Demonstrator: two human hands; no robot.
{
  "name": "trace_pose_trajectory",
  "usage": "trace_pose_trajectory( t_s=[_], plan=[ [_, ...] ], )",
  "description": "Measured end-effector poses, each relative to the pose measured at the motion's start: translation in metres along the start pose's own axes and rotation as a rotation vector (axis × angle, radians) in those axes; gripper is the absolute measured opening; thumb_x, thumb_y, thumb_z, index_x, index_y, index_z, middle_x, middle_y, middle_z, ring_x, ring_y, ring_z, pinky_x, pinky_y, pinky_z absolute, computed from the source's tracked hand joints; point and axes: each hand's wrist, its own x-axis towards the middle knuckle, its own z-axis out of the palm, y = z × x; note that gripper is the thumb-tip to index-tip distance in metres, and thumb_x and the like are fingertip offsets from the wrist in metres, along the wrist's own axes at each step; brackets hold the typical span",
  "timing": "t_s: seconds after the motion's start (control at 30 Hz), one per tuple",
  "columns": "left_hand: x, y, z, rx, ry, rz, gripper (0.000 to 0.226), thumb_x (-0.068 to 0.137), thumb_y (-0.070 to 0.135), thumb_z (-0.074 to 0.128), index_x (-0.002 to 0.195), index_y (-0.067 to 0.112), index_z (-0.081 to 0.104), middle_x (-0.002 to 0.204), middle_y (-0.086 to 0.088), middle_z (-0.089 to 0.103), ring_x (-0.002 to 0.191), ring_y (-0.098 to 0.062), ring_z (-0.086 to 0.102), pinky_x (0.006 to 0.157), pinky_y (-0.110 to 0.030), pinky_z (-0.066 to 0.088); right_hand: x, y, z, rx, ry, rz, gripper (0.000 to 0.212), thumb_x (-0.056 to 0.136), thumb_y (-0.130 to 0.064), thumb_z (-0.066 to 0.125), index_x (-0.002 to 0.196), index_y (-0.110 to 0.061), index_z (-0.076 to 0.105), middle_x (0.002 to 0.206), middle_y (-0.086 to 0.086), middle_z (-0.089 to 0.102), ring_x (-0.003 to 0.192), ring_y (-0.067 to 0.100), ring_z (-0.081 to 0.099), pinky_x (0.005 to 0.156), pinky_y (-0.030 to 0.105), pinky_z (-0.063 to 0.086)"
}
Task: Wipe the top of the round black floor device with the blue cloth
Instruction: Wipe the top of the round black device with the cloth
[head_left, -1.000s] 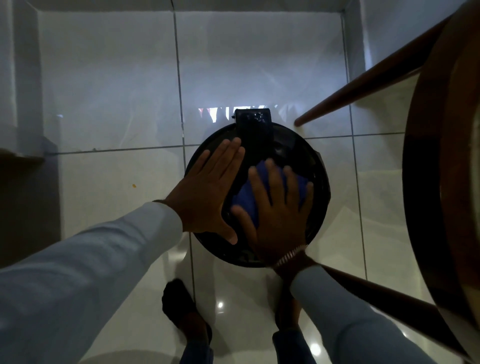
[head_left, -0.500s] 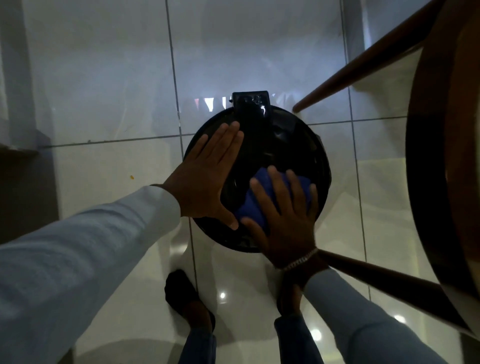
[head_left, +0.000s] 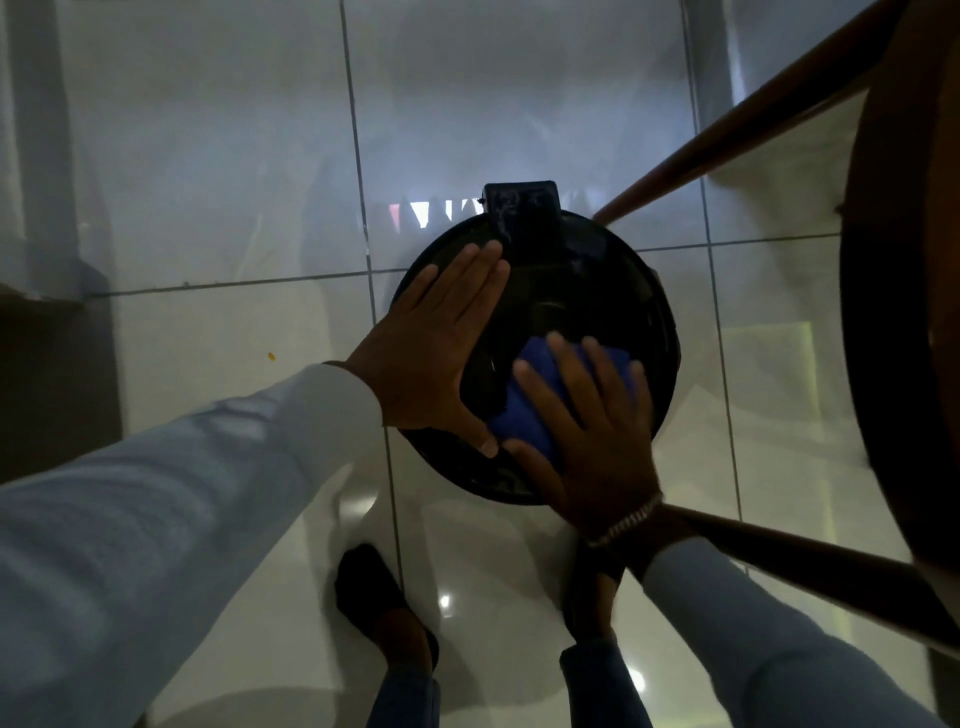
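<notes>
The round black floor device sits on the pale tiled floor at the centre, with a black box-shaped part at its far edge. My left hand lies flat on the device's left side, fingers straight and together, holding nothing. My right hand presses the blue cloth down on the near right part of the top, fingers spread over it. Most of the cloth is hidden under that hand.
A dark wooden round table edge fills the right side, with two wooden legs slanting close to the device. My feet stand just below it. A dark step or ledge sits at the left.
My right hand has slid the blue cloth toward the near right edge of the device. My left hand stays flat on the left side. The camera has shifted slightly.
</notes>
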Motion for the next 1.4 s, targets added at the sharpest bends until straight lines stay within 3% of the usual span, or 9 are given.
trace_pose_trajectory(
  t_s=[0.07, 0.23, 0.33, 0.43, 0.57, 0.73, 0.87, 1.2, 1.4],
  plan=[
    [0.001, -0.002, 0.002, 0.001, -0.001, 0.004, 0.147, 0.046, 0.093, 0.053, 0.149, 0.014, -0.016, 0.162, -0.007, -0.018, 0.148, -0.023, -0.02, 0.121, -0.043, -0.007, -0.003, 0.018, -0.004, 0.007, 0.004, 0.033, 0.066, 0.088, -0.066, 0.037, 0.144, -0.033, 0.03, 0.156, 0.006, 0.03, 0.143, 0.033, 0.021, 0.112, 0.065, 0.021],
    [0.003, -0.001, 0.008, 0.023, 0.055, 0.002, 0.143, 0.049, 0.095, 0.046, 0.15, 0.012, -0.011, 0.163, -0.01, -0.012, 0.149, -0.024, -0.015, 0.122, -0.045, -0.003, 0.052, -0.017, 0.001, 0.023, 0.074, 0.461, 0.067, 0.09, -0.064, 0.03, 0.148, -0.031, 0.024, 0.16, 0.008, 0.019, 0.147, 0.036, 0.013, 0.115, 0.064, 0.013],
    [-0.001, 0.0, 0.008, -0.039, 0.089, -0.007, 0.124, 0.065, 0.079, 0.053, 0.151, 0.011, -0.006, 0.163, -0.011, -0.007, 0.15, -0.024, -0.011, 0.123, -0.049, 0.004, 0.043, -0.047, -0.004, 0.091, -0.012, 0.331, 0.065, 0.091, -0.061, 0.027, 0.148, -0.03, 0.026, 0.161, 0.006, 0.019, 0.148, 0.031, 0.01, 0.118, 0.06, 0.005],
    [-0.008, 0.011, -0.003, -0.064, 0.058, -0.019, 0.129, 0.065, 0.074, 0.063, 0.15, 0.009, -0.009, 0.163, -0.01, -0.01, 0.15, -0.023, -0.012, 0.124, -0.044, -0.001, 0.018, -0.044, -0.027, 0.308, -0.08, 0.216, 0.056, 0.092, -0.053, 0.027, 0.141, -0.029, 0.04, 0.158, 0.001, 0.027, 0.148, 0.022, 0.016, 0.118, 0.06, 0.012],
    [-0.032, 0.029, -0.012, -0.12, 0.052, -0.075, 0.127, 0.065, 0.062, 0.066, 0.149, 0.012, -0.017, 0.16, -0.007, -0.021, 0.148, -0.022, -0.021, 0.123, -0.042, -0.005, 0.038, 0.003, -0.056, 0.44, 0.124, 0.287, 0.04, 0.094, -0.032, 0.038, 0.129, -0.022, 0.054, 0.144, 0.005, 0.05, 0.135, 0.026, 0.043, 0.104, 0.064, 0.034],
    [-0.025, 0.099, 0.006, -0.219, 0.234, -0.115, 0.106, 0.073, 0.067, 0.045, 0.152, 0.017, -0.004, 0.164, -0.004, -0.006, 0.15, -0.023, -0.012, 0.12, -0.055, -0.001, 0.088, 0.041, -0.043, 0.398, -0.023, 0.215, 0.047, 0.095, -0.023, 0.039, 0.141, -0.014, 0.041, 0.154, 0.012, 0.034, 0.145, 0.029, 0.026, 0.114, 0.057, 0.028],
    [0.005, 0.105, 0.034, 0.009, 0.21, -0.304, 0.1, 0.079, 0.071, 0.044, 0.153, 0.017, 0.005, 0.164, -0.005, 0.004, 0.151, -0.025, -0.005, 0.115, -0.066, 0.004, 0.086, 0.05, -0.021, 0.382, 0.026, 0.162, 0.047, 0.094, -0.024, 0.039, 0.141, -0.017, 0.041, 0.153, 0.01, 0.037, 0.144, 0.025, 0.027, 0.115, 0.055, 0.026],
    [-0.022, 0.088, 0.067, -0.108, 0.557, -0.315, 0.062, 0.09, 0.039, 0.04, 0.145, 0.012, 0.036, 0.156, -0.007, 0.032, 0.148, -0.026, 0.02, 0.116, -0.056, 0.022, 0.082, 0.054, -0.015, 0.277, 0.024, 0.101, 0.05, 0.096, -0.031, 0.032, 0.144, -0.018, 0.035, 0.155, 0.01, 0.033, 0.146, 0.027, 0.024, 0.116, 0.052, 0.024],
    [0.021, 0.082, 0.03, -0.61, 1.071, -0.753, 0.049, 0.095, 0.027, 0.042, 0.141, 0.014, 0.033, 0.151, -0.018, 0.038, 0.144, -0.033, 0.029, 0.114, -0.056, 0.031, 0.084, 0.049, -0.016, 0.253, 0.041, 0.144, 0.049, 0.096, -0.024, 0.042, 0.144, -0.018, 0.036, 0.154, 0.009, 0.034, 0.146, 0.028, 0.024, 0.115, 0.055, 0.026]
  ],
)
